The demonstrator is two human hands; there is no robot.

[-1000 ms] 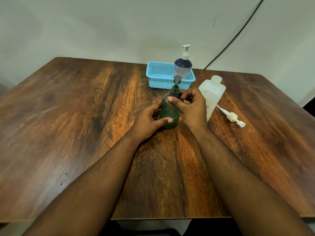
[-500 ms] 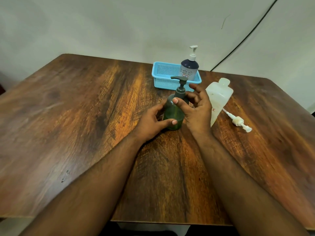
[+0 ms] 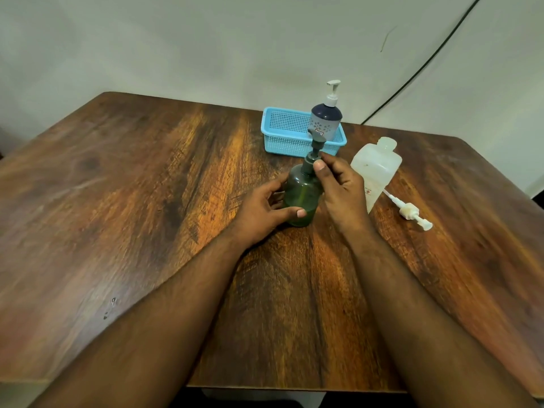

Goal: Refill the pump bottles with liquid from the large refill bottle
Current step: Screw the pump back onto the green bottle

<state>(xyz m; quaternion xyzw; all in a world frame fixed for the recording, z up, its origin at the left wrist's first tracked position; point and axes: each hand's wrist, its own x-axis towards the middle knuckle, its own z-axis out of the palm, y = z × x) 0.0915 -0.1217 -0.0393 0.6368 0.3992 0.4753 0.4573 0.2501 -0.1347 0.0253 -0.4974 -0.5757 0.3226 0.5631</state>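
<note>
Both forearms reach in from the near edge of the wooden table [image 3: 123, 219] and meet at a green pump bottle [image 3: 301, 198] standing upright toward the far edge, a little right of the middle. The left hand [image 3: 265, 212] lies low beside the bottle's base, palm turned inward, its thumb stretched across the front of the lower body and its fingers curled round the far side, so it grips the bottle. The right hand [image 3: 341, 187] is raised higher, wrist bent, with thumb and forefinger pinching the dark pump collar at the bottle's neck while the other fingers curl loosely behind. The pump head rises above that pinch, its spout pointing left. Just right of the right hand stands a translucent white refill bottle [image 3: 376, 169], uncapped and open at its neck. A loose white pump [image 3: 409, 212] lies flat on the table beside it, toward the right edge. Behind the green bottle, near the far edge, a blue basket [image 3: 282, 134] holds a dark blue pump bottle [image 3: 326, 119] with a white pump, standing upright at its right end.
</note>
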